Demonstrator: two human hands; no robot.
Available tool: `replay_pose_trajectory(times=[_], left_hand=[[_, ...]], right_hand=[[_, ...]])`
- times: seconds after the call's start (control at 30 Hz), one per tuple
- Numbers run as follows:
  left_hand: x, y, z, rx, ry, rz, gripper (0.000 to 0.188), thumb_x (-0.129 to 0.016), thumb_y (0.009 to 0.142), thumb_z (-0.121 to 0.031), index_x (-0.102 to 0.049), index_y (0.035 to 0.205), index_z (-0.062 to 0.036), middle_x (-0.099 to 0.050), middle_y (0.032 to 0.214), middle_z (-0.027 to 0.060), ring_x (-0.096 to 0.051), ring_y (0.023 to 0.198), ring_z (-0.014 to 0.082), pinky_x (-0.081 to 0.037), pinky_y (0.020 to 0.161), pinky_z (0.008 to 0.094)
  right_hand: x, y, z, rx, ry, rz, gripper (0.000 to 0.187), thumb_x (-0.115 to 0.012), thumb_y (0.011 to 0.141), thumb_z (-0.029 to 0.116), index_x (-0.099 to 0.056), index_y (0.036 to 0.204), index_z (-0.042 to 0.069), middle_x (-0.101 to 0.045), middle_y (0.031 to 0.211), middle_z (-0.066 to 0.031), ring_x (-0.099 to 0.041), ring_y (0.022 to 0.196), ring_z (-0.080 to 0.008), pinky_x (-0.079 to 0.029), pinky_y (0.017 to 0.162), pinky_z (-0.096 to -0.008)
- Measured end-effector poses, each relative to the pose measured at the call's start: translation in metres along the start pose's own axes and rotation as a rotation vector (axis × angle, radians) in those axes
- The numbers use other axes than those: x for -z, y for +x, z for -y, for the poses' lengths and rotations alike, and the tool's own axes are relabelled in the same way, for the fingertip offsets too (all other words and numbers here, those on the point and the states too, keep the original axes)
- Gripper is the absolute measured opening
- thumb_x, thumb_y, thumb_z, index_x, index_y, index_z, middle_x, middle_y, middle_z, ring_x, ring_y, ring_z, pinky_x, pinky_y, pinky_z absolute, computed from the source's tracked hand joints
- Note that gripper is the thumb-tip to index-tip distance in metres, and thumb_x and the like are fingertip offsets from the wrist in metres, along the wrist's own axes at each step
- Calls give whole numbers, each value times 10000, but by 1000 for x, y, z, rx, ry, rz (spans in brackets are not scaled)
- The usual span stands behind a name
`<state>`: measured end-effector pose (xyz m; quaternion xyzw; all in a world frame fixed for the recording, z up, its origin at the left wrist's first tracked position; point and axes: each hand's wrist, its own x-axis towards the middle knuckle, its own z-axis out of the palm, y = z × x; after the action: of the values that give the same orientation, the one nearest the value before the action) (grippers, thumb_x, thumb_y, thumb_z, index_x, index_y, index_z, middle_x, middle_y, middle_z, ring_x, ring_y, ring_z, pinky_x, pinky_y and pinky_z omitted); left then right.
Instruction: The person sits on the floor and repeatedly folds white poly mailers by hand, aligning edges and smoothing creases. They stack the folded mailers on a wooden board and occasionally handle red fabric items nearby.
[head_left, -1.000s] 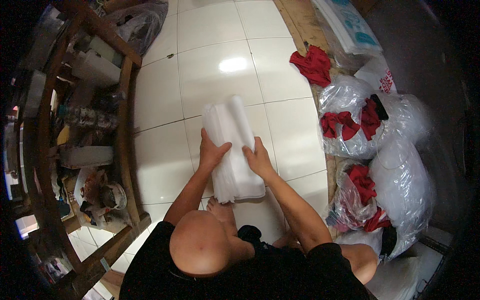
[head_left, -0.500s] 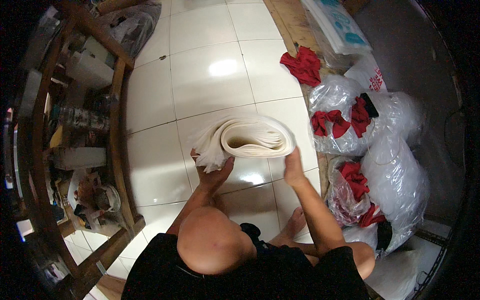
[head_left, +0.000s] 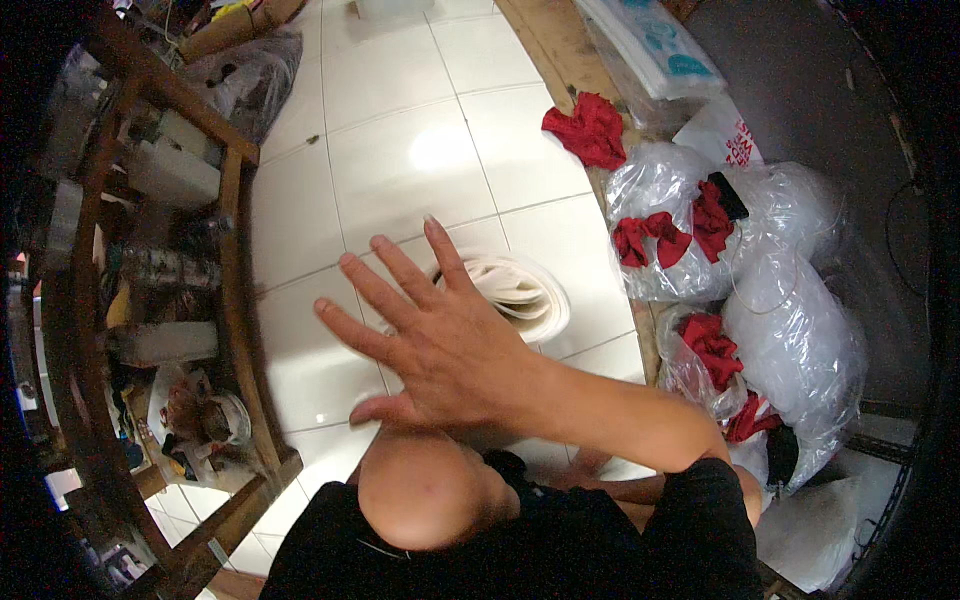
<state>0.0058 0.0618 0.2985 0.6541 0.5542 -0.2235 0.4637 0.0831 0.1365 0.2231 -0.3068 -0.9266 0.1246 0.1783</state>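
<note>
My right hand [head_left: 440, 350] reaches across the middle with its fingers spread wide and its palm turned down, holding nothing. Behind it is a loose roll of thin white sheets [head_left: 545, 300], whose layered end shows to the right of my index finger. The hand covers the rest of the roll, and I cannot tell whether the two touch. My left hand is hidden behind my right hand and forearm. My bent knee [head_left: 425, 490] lies just below.
Glossy white floor tiles [head_left: 390, 80] lie ahead. A wooden shelf frame [head_left: 235, 250] with containers stands left. On the right, clear plastic bags [head_left: 790, 330] hold red cloth pieces, and a crumpled red cloth [head_left: 590, 130] lies farther off. Flat packs of plastic [head_left: 660, 50] lie at the far right.
My right hand has left the roll's right end and swung left across it, fingers now spread. My left hand, earlier gripping the roll's left end, is now hidden. The roll sits slightly lower.
</note>
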Motion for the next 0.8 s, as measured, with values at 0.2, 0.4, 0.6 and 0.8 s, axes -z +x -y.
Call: replay_pose_trajectory(times=[0.2, 0.4, 0.6, 0.8], left_hand=[[-2, 3, 3, 80, -54, 24, 932, -814, 545, -351, -439, 1319, 8, -600, 1199, 223, -599, 1109, 344, -500, 933, 426], [-6, 1, 10, 157, -282, -14, 980, -810, 556, -373, -387, 1353, 10, -585, 1230, 202, -571, 1147, 320, -478, 960, 388], [-19, 1, 25, -25, -374, -152, 903, -747, 672, -415, -359, 1394, -35, -536, 1318, 143, -493, 1235, 256, -400, 1036, 351], [3, -4, 0, -32, -129, -81, 870, -726, 658, -439, -417, 1378, -62, -520, 1347, 165, -478, 1264, 280, -396, 1053, 389]], right_hand=[[28, -8, -10, -121, -67, 6, 935, -500, 760, 775, -334, 1485, 209, -279, 1510, -222, -264, 1391, -432, -89, 1102, -682], [30, -26, -36, -236, -167, 84, 965, -527, 753, 750, -300, 1504, 187, -313, 1479, -283, -269, 1375, -476, -84, 1086, -691], [27, -21, -24, -198, -141, 9, 935, -463, 785, 772, -282, 1509, 208, -260, 1507, -261, -268, 1377, -469, -104, 1080, -698], [13, 0, 1, -27, -5, -131, 915, -405, 794, 801, -310, 1494, 218, -255, 1510, -247, -238, 1398, -442, -70, 1084, -713]])
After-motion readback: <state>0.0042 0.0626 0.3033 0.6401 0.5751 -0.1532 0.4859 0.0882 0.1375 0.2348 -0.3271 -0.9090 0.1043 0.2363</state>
